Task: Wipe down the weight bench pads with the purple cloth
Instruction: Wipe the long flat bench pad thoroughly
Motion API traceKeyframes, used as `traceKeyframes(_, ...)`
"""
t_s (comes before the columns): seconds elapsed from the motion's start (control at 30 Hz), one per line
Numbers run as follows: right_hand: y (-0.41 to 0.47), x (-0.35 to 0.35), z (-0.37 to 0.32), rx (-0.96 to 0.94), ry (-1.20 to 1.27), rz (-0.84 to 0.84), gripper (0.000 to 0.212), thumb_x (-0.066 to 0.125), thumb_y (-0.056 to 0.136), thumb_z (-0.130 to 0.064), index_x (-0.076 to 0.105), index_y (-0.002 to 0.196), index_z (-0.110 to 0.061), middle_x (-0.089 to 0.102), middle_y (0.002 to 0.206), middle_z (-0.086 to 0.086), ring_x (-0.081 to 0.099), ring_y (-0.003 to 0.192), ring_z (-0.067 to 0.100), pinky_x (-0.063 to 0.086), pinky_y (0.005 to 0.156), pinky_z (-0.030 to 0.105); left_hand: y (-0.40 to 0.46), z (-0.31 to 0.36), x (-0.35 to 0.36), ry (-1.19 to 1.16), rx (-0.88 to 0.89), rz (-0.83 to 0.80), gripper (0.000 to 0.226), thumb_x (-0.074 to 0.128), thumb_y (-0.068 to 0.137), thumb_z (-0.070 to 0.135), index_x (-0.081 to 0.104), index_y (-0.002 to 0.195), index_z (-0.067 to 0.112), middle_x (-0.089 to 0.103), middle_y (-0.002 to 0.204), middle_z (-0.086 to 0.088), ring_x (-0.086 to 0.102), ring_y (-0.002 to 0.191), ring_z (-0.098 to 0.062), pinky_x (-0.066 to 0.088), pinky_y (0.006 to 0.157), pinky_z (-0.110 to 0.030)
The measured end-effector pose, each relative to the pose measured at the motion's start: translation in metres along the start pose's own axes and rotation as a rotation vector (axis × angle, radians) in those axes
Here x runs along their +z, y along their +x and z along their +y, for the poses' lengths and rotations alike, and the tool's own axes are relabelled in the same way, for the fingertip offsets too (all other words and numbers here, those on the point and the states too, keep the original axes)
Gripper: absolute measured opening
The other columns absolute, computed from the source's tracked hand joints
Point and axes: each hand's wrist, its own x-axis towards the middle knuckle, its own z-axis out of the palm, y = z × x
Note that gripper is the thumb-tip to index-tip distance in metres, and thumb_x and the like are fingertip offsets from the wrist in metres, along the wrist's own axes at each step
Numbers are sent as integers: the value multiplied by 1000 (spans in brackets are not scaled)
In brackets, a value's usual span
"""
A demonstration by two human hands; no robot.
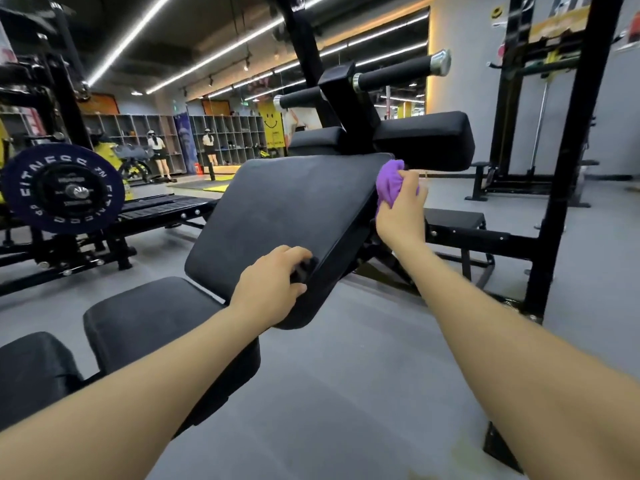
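Observation:
A black inclined back pad (pixel 277 209) of the weight bench fills the middle of the view. My right hand (pixel 401 216) holds a bunched purple cloth (pixel 389 181) against the pad's upper right corner and side edge. My left hand (pixel 273 285) grips the pad's lower right edge, fingers curled over it. Below the back pad lie the black seat pad (pixel 149 317) and another black pad (pixel 31 372) at the lower left. Two more black pads (pixel 426 140) sit behind the bench top, under black roller bars (pixel 398 72).
A black rack upright (pixel 575 161) stands at the right. A purple weight plate (pixel 64 188) on a machine sits at the left. People stand far back by grey shelving (pixel 138 133). Grey floor (pixel 346 393) lies between my arms.

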Motion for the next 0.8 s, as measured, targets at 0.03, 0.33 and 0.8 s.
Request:
traceKeyframes(0.03,-11,5,1,-4,2,-1,39,43,87,6,36,124,-2,33,123,16,42,83,22,38,76,27,-1,-1,0,-15,3,-2,41,62,87,21,50,125,32,54,123,10,57,111,-16,46,87,-36)
traceKeyframes(0.33,-97,38,4,-68,43,-138,33,42,85,12,35,116,3,23,108,6,40,81,23,29,65,19,-20,-1,0,-34,-6,-31,45,55,90,12,46,131,27,48,131,8,54,115,-21,46,89,-37)
traceKeyframes(0.8,-236,61,-7,152,-48,-631,41,47,87,3,33,126,-3,34,125,14,51,95,31,48,82,36,-123,-30,-9,-55,-79,-118,41,50,91,10,50,129,25,51,129,3,54,114,-24,45,88,-38)
